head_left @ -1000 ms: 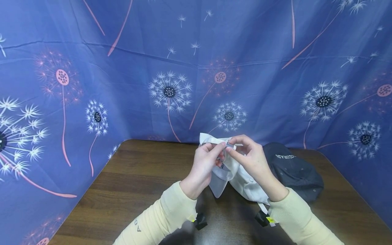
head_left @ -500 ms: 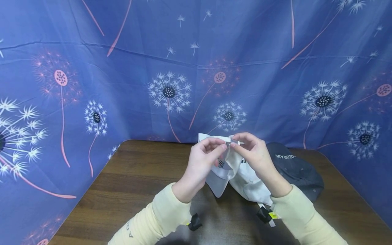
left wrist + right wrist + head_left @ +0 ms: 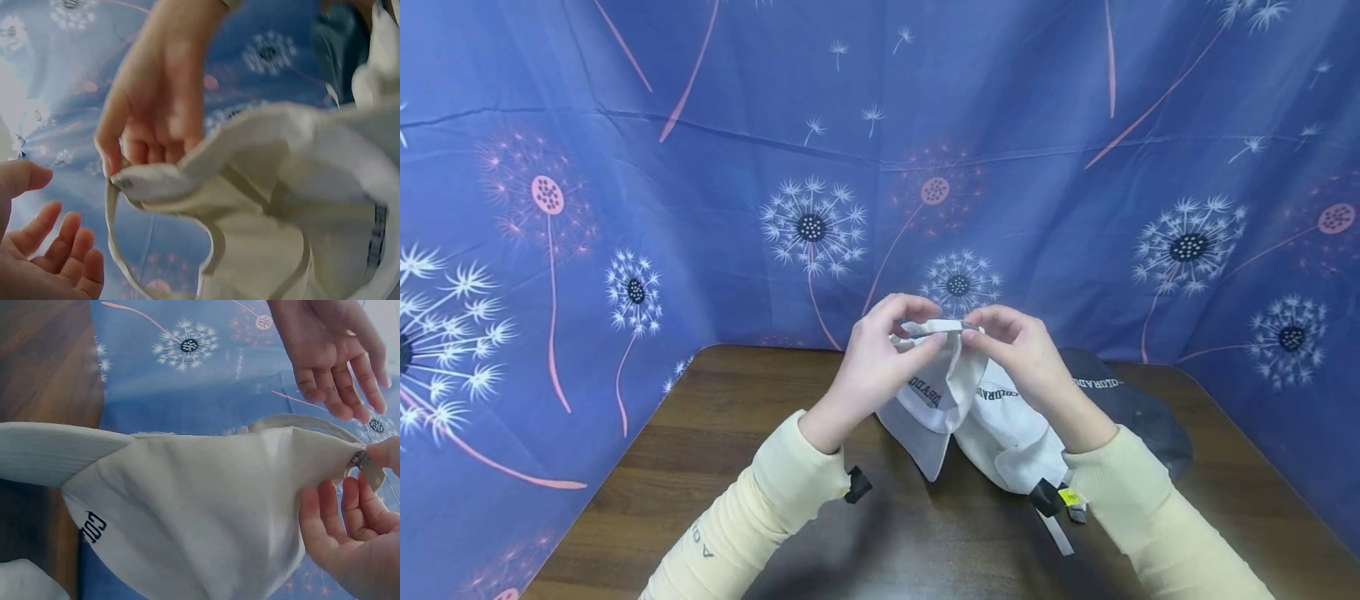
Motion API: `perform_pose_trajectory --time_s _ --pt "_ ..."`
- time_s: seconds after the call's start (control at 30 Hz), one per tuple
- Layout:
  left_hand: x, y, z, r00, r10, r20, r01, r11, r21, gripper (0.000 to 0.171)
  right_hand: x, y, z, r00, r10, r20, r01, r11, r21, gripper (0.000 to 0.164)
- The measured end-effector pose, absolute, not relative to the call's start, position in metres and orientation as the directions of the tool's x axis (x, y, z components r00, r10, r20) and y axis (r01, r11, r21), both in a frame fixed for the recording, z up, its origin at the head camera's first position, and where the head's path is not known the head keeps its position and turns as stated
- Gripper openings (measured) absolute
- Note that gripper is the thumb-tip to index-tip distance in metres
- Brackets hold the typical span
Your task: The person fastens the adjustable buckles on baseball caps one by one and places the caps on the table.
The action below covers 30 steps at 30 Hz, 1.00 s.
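A white baseball cap with dark lettering hangs tilted above the table, brim down. My right hand pinches its back strap at the small metal buckle. My left hand is just left of the strap; the wrist views show its fingers loosely bent and apart from the cap. The left wrist view looks into the cap's hollow inside, with the strap looping from the right hand's fingertips. A second white cap lies behind the held one, partly hidden by my right hand.
A dark cap marked COLORADO lies on the right of the wooden table, partly covered by my right forearm. A blue dandelion-patterned cloth hangs behind and beside the table.
My left hand has let go of the strap and moved left and up, its fingers spreading. My right hand keeps its pinch near the same place. The cap has shifted slightly left.
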<state>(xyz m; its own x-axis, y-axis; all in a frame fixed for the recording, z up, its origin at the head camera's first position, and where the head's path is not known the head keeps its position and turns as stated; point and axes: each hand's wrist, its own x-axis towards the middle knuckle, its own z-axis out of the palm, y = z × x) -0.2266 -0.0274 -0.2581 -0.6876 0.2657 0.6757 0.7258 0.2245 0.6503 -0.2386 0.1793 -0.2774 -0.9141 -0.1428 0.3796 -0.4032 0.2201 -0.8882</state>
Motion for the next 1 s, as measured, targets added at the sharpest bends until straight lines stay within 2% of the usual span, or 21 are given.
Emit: perform_pose_trajectory --time_s 0.13,0.23,0.5,0.83,1.0 --pt "-0.241 -0.031 -0.257 -0.562 0.317 0.764 0.818 0.345 0.459 0.021 -0.243 0.179 -0.272 -0.912 -0.187 0.364 -0.396 0.18 -0.9 0.02" --pt "-0.252 -0.033 -0.257 -0.515 0.362 0.777 0.844 0.373 0.386 0.022 -0.244 0.179 -0.268 -0.913 -0.21 0.349 -0.384 0.157 -0.91 0.021" --pt "-0.265 -0.032 -0.268 -0.583 0.373 0.722 0.812 0.301 0.5 0.028 -0.245 0.178 -0.262 -0.913 -0.24 0.329 -0.371 0.155 -0.916 0.022" --pt "-0.261 -0.035 -0.265 -0.475 0.305 0.826 0.868 0.315 0.383 0.017 -0.248 0.18 -0.254 -0.886 -0.304 0.35 -0.414 0.181 -0.892 0.019" --pt "-0.256 -0.037 -0.262 -0.482 0.299 0.823 0.861 0.337 0.382 0.016 -0.247 0.179 -0.251 -0.883 -0.326 0.337 -0.402 0.154 -0.903 0.014"
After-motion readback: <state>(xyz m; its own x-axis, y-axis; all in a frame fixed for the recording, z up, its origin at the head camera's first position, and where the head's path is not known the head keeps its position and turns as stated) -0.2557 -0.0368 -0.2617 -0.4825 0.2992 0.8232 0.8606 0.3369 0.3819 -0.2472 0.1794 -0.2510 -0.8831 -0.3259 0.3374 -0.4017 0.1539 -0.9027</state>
